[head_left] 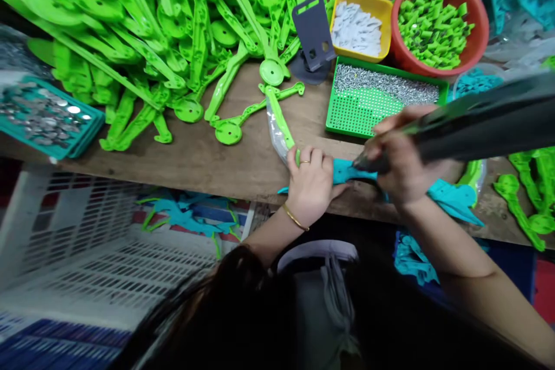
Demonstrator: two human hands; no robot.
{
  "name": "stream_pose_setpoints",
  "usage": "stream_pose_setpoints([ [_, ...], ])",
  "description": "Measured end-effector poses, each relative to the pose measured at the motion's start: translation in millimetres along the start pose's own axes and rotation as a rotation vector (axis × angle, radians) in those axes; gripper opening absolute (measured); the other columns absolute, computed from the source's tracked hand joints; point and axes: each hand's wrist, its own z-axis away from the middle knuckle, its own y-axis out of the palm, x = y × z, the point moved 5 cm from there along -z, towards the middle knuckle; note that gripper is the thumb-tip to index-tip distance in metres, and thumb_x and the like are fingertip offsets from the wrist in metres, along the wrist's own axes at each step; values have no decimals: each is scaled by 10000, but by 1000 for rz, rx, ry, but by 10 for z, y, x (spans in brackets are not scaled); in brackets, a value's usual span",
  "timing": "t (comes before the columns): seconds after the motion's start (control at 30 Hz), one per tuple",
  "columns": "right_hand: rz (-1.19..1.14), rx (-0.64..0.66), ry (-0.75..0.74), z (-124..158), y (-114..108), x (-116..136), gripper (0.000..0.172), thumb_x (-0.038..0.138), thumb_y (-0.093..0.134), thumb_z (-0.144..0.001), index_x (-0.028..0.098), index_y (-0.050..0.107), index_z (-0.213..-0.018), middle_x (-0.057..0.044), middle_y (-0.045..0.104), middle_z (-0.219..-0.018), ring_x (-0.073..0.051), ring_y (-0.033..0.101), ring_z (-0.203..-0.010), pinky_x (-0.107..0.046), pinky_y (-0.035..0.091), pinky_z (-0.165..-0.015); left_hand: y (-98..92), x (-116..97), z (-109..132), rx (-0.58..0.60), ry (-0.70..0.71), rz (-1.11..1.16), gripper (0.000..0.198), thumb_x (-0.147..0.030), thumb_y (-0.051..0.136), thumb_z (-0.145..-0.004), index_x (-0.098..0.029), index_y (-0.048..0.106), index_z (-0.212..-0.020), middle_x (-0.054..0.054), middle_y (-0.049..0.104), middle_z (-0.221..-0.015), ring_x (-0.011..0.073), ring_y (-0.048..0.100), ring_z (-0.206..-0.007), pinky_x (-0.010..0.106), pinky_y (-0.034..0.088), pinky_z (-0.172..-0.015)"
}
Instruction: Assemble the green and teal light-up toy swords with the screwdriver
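Note:
My left hand [310,182], with a ring and a gold bracelet, presses a blue plastic part [343,171] against the table edge, fingers closed over it. A lime green plastic arm [281,118] with a clear strip runs up from under that hand. My right hand [403,165] is wrapped round a dark power screwdriver [485,118], smeared by motion. The tool's tip meets the blue part, just right of my left hand. Further right, a blue pointed end [455,199] and another green arm [474,176] show beyond my right hand.
Green plastic parts [151,29] are heaped at the back left. A green tray [364,110] of screws, a yellow bin [385,8] of white pieces and a red bowl [481,23] stand behind my hands. A grey stand [313,29] and a white crate [87,231] are at left.

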Motion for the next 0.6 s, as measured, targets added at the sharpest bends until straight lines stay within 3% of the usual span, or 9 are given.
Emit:
stream_pose_setpoints([
  [0.1, -10, -396, -195, -415, -205, -42, 241, 430, 663, -815, 251, 561, -941, 48, 579, -776, -45, 482, -445, -225, 386, -402, -75, -33, -18, -12, 18, -60, 532, -500, 717, -755, -91, 636, -1086, 189, 601, -1159, 384, 464, -1187, 617, 270, -1074],
  [0.17, 98, -481, -184, -640, -272, -264, 310, 500, 640, -822, 241, 520, -944, 24, 580, -797, -69, 483, -468, -269, 419, -438, -87, -117, -74, -8, 105, -65, 504, -449, 712, -778, -107, 612, -1135, 177, 592, -1196, 364, 469, -1189, 554, 330, -1037],
  [0.23, 197, -504, -154, -762, -320, -516, 365, 582, 595, -829, 259, 494, -968, 2, 592, -833, -90, 477, -491, -306, 424, -460, -44, -196, -141, 43, 196, -47, 394, -388, 671, -826, -134, 608, -1121, 143, 620, -1132, 320, 513, -1123, 462, 405, -942],
  [0.33, 341, -468, -153, -779, -341, -750, 430, 668, 494, -851, 288, 480, -1051, -15, 613, -866, -115, 488, -537, -340, 441, -525, 61, -215, -210, 127, 245, -11, 304, -390, 594, -885, -150, 616, -1071, 103, 633, -1006, 281, 556, -1012, 390, 423, -827],
  [0.47, 345, -451, -159, -713, -337, -766, 528, 728, 500, -806, 260, 482, -1049, -23, 609, -849, -114, 496, -533, -342, 442, -532, 112, -160, -208, 82, 264, 12, 368, -444, 541, -908, -152, 604, -1122, 94, 615, -1000, 272, 550, -989, 375, 405, -805],
  [0.6, 297, -432, -133, -700, -331, -702, 515, 713, 535, -793, 258, 480, -1029, -21, 595, -879, -108, 494, -538, -335, 433, -534, 108, -144, -180, 44, 267, 31, 364, -449, 528, -911, -154, 617, -1105, 86, 612, -979, 268, 542, -970, 376, 396, -791],
])
